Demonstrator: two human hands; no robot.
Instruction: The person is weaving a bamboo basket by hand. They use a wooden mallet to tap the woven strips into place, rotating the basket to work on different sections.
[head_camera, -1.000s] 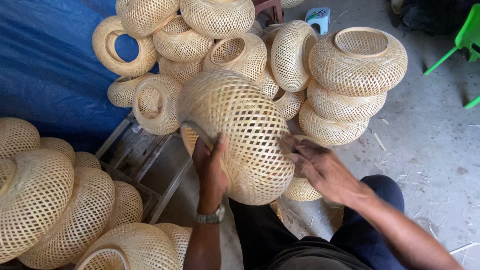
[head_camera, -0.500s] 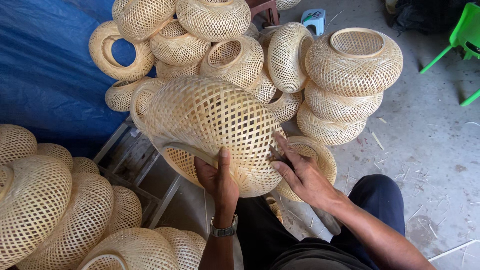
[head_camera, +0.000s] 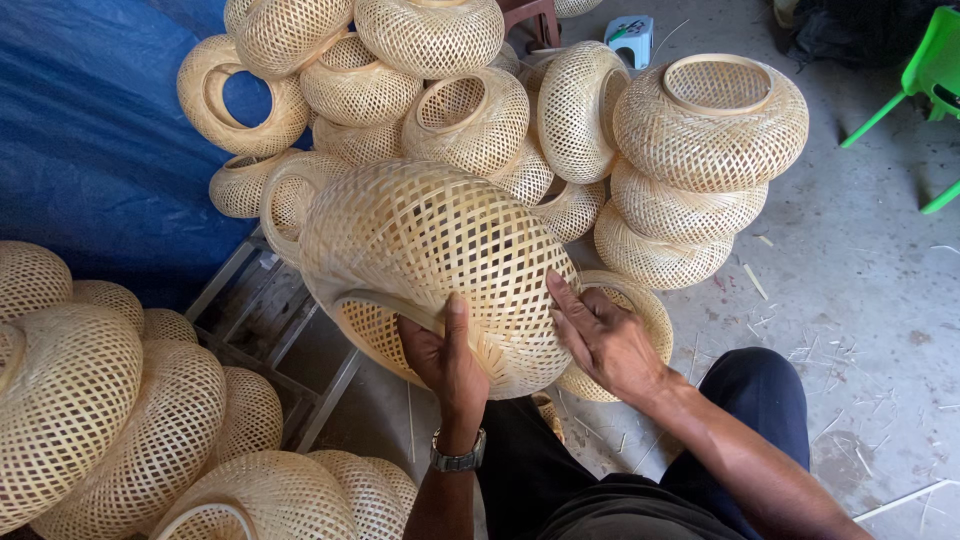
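1. Large rounded openwork basket of pale woven bamboo (head_camera: 430, 260): held at frame centre, above the person's lap, tilted, its ringed opening facing 7 o'clock.
2. Left hand (head_camera: 445, 355): at 6 o'clock of the basket, gripping the opening's rim; thumb laid flat along the outer weave, remaining fingers hidden inside.
3. Right hand (head_camera: 600, 335): at 4 o'clock, palm on the outer wall, fingers slightly spread and pressed flat.
4. Silver wristwatch (head_camera: 458, 460): on the left wrist.
5. Heap of similar woven baskets (head_camera: 440, 90): at 12 o'clock, touching one another; a stack of three (head_camera: 700, 150) at 2 o'clock.
6. Blue tarpaulin (head_camera: 90, 150): at 10 o'clock.
7. Green plastic chair (head_camera: 925, 70): far at 2 o'clock.
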